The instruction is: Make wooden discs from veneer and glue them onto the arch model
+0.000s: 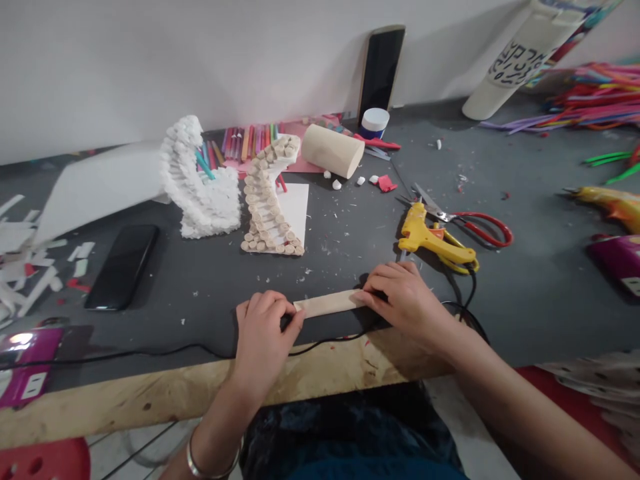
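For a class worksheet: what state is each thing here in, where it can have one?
Beige strip: held at both ends, extended
Left hand: pinching the strip's left end
Right hand: pinching its right end
Yellow glue gun: lying on its side
Red-handled scissors: lying down, opening unclear
Small jar: upright, closed
Beige cylinder: lying on its side
Rear phone: standing upright, screen dark
Left phone: lying flat

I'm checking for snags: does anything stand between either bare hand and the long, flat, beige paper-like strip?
Nothing visible does: the left hand and right hand directly hold opposite ends of the beige strip.
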A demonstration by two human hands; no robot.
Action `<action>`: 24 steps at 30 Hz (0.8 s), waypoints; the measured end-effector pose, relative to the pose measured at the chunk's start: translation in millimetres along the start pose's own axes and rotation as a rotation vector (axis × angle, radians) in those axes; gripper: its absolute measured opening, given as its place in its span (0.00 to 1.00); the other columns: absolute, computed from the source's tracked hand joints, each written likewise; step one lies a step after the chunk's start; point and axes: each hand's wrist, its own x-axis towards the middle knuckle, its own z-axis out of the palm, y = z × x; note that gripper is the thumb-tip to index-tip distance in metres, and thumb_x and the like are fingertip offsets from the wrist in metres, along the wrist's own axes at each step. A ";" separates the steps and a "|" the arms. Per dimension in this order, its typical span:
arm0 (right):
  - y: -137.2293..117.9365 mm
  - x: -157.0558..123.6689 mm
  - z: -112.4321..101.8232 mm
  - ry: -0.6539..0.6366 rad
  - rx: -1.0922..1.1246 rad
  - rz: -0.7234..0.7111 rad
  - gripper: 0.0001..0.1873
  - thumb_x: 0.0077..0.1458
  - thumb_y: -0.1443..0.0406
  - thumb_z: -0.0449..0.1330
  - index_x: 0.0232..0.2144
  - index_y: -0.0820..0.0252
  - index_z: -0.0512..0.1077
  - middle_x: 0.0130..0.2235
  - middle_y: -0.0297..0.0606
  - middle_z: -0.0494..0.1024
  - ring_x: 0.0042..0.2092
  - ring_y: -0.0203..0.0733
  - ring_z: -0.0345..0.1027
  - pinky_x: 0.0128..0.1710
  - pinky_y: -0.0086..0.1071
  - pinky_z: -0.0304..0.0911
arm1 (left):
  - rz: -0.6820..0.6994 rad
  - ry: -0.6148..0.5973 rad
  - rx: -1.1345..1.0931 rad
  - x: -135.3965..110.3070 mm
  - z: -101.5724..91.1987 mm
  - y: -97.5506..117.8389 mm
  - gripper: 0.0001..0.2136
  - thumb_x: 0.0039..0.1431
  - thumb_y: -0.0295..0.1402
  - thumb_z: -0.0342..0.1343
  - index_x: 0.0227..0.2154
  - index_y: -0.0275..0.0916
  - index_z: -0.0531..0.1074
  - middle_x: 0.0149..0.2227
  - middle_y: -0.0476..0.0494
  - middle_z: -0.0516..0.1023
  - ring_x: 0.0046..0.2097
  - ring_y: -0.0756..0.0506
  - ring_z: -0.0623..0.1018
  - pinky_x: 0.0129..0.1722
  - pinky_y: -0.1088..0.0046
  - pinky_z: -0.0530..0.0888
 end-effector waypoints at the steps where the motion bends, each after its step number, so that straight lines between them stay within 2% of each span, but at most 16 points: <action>1: 0.1 -0.2 -1.4 -0.003 0.038 0.010 0.14 0.62 0.57 0.58 0.27 0.59 0.73 0.32 0.37 0.76 0.36 0.42 0.66 0.41 0.38 0.53 | 0.003 0.001 0.002 -0.2 0.1 -0.2 0.10 0.62 0.36 0.55 0.26 0.40 0.71 0.35 0.48 0.75 0.40 0.44 0.72 0.43 0.61 0.60; 5: 0.7 -2.1 -4.6 -0.026 0.124 0.026 0.11 0.60 0.57 0.60 0.30 0.57 0.74 0.36 0.37 0.76 0.39 0.42 0.67 0.43 0.39 0.54 | 0.013 0.008 0.009 -0.9 -0.1 -0.3 0.10 0.63 0.37 0.55 0.27 0.40 0.71 0.36 0.48 0.75 0.40 0.44 0.72 0.43 0.60 0.60; 18: -2.1 -2.3 1.5 0.033 0.022 0.050 0.14 0.55 0.62 0.63 0.20 0.58 0.69 0.34 0.38 0.74 0.37 0.44 0.64 0.40 0.39 0.55 | 0.022 0.047 -0.018 0.1 -0.7 1.5 0.09 0.60 0.33 0.57 0.25 0.40 0.68 0.34 0.48 0.75 0.39 0.44 0.72 0.44 0.60 0.60; 21: -3.6 -4.1 2.9 0.041 0.045 0.084 0.10 0.54 0.64 0.64 0.23 0.58 0.69 0.35 0.37 0.74 0.38 0.44 0.65 0.41 0.39 0.54 | 0.006 0.058 -0.004 -0.1 -0.9 0.6 0.06 0.59 0.33 0.58 0.29 0.40 0.68 0.36 0.47 0.74 0.42 0.43 0.73 0.43 0.62 0.61; 24: -6.9 -6.9 4.9 0.065 0.046 0.102 0.05 0.55 0.64 0.63 0.32 0.57 0.70 0.38 0.38 0.74 0.42 0.45 0.65 0.42 0.39 0.54 | 0.115 0.085 0.058 -1.2 -1.0 1.7 0.04 0.61 0.29 0.55 0.30 0.41 0.69 0.37 0.46 0.74 0.42 0.44 0.73 0.43 0.62 0.61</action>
